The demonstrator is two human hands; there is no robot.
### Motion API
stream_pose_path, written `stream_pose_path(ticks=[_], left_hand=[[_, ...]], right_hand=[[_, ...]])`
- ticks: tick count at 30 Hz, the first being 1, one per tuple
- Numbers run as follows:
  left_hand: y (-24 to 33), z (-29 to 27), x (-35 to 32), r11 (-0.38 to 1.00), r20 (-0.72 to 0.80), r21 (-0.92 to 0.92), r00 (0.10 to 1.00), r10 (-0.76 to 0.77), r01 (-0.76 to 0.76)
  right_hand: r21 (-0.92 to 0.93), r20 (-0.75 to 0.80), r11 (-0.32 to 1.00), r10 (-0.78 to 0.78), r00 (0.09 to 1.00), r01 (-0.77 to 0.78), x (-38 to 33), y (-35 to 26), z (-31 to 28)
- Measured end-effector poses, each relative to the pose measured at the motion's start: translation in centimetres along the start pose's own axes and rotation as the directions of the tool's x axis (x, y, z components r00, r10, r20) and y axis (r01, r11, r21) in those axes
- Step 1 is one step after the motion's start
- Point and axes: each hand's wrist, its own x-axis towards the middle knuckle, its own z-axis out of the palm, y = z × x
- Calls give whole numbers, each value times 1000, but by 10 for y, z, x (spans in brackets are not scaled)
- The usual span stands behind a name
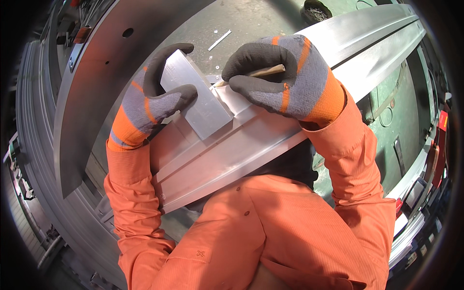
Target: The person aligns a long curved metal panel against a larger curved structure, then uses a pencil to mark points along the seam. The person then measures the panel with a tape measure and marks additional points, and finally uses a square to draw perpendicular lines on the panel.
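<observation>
My gloved left hand [162, 92] grips a silvery rectangular metal block [200, 104], its thumb across the top face and its fingers round the far edge. The block rests on a long ridged metal profile [261, 137] that runs diagonally in front of me. In my gloved right hand [275, 77] a slim tan pencil [267, 71] is pinched between thumb and fingers. Its tip points left and meets the profile close beside the block's right edge. The fingers hide the middle of the pencil.
A tall curved-looking metal panel [92, 92] stands on the left, with long profiles stacked beyond it. On the green floor lie a white strip [219, 40] and several small bits. A dark bowl of small metal pieces [316, 12] sits at the far side.
</observation>
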Motion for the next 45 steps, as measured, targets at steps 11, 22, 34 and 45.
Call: stream_pose_path(ticks=[11, 22, 34, 45], left_hand=[[-6, -3, 5, 993, -15, 69, 995, 96, -94], [-7, -3, 9, 979, -27, 122, 985, 170, -166], [-9, -5, 11, 974, -21, 156, 985, 171, -166], [-10, -10, 10, 983, 16, 145, 993, 113, -114]], right_hand=[[-32, -34, 999, -24, 999, 23, -1, 1, -2], [-84, -44, 995, -60, 997, 56, -1, 1, -2], [-67, -41, 997, -25, 999, 22, -3, 0, -5], [-47, -53, 998, -32, 998, 30, -3, 2, -5]])
